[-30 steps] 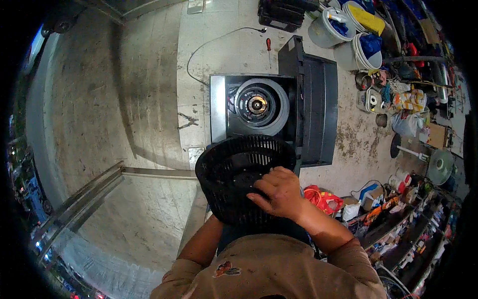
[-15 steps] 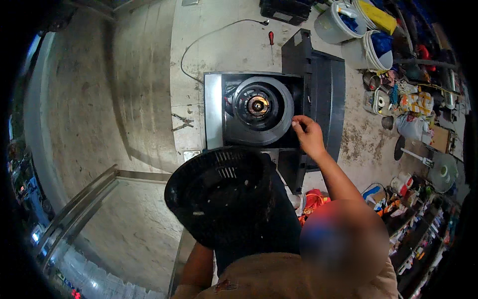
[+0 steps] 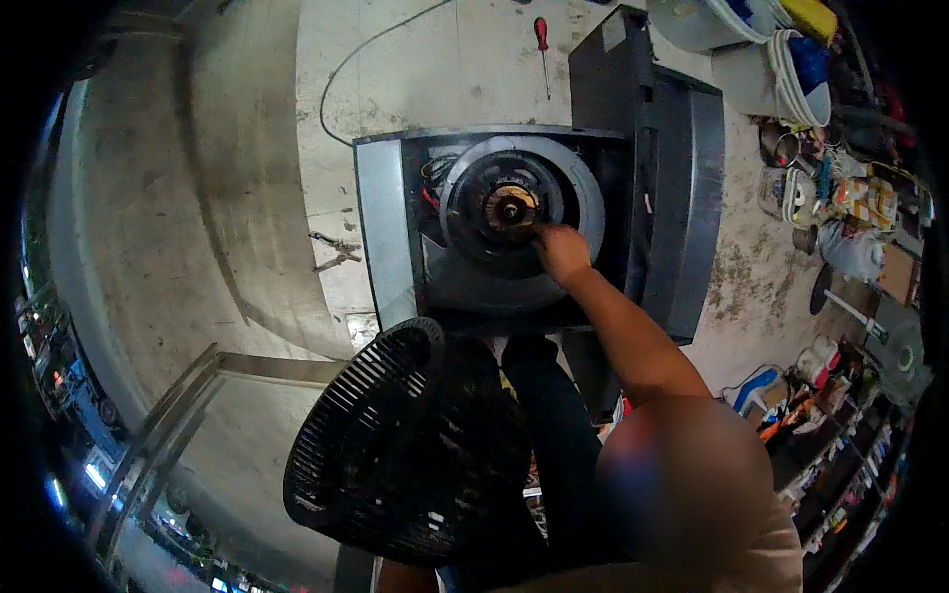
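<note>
Though left hand's hidden, right hand [image 3: 563, 253] curls, grip unclear, beside motor [image 3: 510, 207] in box [image 3: 384, 227]

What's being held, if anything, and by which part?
The black slotted drum seems held by the hidden left hand, place unseen. The right hand is at the motor; grip unclear.

The slatted centrifugal fan wheel [image 3: 405, 445] is coloured black and patterned with narrow slots. The motor [image 3: 511, 206] is ringed in copper; the blower collar [image 3: 591, 212] is finished in grey. Red is seen on the screwdriver handle [image 3: 541, 34]; the off-white floor [image 3: 415, 84] is mottled with brown.
</note>
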`<move>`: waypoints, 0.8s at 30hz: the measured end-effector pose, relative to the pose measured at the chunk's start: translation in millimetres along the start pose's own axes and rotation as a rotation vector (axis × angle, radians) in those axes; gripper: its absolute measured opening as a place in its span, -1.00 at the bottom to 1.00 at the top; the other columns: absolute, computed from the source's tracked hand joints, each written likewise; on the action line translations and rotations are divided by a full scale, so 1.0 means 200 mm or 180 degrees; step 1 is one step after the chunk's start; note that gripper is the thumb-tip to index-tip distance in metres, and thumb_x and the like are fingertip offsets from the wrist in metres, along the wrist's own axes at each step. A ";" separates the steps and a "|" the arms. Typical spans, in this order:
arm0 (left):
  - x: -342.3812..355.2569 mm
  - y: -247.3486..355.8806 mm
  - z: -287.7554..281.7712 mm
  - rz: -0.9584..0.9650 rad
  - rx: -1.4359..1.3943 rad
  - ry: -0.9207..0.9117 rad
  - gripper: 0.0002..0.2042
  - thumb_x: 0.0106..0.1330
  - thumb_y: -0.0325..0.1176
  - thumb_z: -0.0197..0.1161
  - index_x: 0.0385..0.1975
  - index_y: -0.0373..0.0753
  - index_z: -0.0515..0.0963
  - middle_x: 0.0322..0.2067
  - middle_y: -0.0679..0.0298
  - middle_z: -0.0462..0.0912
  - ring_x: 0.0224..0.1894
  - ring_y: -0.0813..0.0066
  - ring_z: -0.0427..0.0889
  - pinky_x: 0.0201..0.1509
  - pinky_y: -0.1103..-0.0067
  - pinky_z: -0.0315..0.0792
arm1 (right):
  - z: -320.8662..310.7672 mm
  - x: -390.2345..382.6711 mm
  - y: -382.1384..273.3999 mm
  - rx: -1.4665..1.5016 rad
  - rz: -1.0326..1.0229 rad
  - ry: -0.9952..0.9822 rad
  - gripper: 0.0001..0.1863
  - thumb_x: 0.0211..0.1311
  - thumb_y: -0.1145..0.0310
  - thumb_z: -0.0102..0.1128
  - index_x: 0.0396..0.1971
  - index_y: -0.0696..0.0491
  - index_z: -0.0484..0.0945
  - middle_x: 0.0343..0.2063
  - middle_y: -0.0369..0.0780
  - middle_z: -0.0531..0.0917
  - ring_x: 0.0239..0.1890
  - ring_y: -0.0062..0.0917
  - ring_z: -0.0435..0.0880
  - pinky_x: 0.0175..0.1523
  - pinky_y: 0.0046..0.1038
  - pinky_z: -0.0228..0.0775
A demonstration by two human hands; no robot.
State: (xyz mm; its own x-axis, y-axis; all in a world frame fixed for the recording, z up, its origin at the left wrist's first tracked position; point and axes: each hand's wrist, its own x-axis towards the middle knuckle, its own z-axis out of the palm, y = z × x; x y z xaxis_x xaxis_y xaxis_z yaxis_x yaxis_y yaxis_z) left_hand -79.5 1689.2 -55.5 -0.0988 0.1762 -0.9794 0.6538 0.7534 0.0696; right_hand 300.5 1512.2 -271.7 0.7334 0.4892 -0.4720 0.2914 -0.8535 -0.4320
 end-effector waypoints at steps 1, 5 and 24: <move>0.06 0.00 0.03 -0.0025 -0.0002 0.0021 -0.58 0.24 -0.08 0.03 0.04 -0.14 0.42 0.05 0.17 0.45 0.12 0.22 0.39 0.17 0.28 0.25 | 0.05 0.04 0.03 0.0038 -0.0004 0.0046 -0.78 0.08 0.38 0.09 -0.25 0.04 0.57 -0.32 -0.07 0.61 -0.22 -0.18 0.59 -0.11 -0.22 0.44; 0.21 -0.02 0.08 -0.0198 -0.0005 0.0126 -0.57 0.24 -0.07 0.02 0.04 -0.14 0.42 0.05 0.17 0.45 0.12 0.22 0.39 0.16 0.27 0.25 | 0.31 0.24 0.14 -0.0030 0.0320 -0.0131 -0.78 0.14 0.37 -0.01 -0.25 0.01 0.57 -0.35 -0.07 0.62 -0.28 -0.17 0.62 -0.16 -0.19 0.46; 0.51 0.05 0.20 -0.0538 0.0054 0.0169 -0.56 0.25 -0.01 0.01 0.04 -0.11 0.42 0.05 0.19 0.46 0.12 0.21 0.39 0.15 0.24 0.26 | 0.74 0.49 0.32 0.0105 0.0202 -0.0014 -0.72 0.10 0.38 0.06 -0.16 -0.06 0.59 -0.29 -0.08 0.63 -0.23 -0.19 0.61 -0.10 -0.23 0.44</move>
State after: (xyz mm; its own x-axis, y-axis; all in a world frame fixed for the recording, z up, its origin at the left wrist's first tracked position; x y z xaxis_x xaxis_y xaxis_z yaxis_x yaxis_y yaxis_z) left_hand -52.3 1689.0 -162.5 -0.2475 0.0816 -0.9654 0.6370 0.7645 -0.0987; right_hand 300.4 1532.3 -460.3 0.7470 0.4352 -0.5025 0.2240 -0.8765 -0.4262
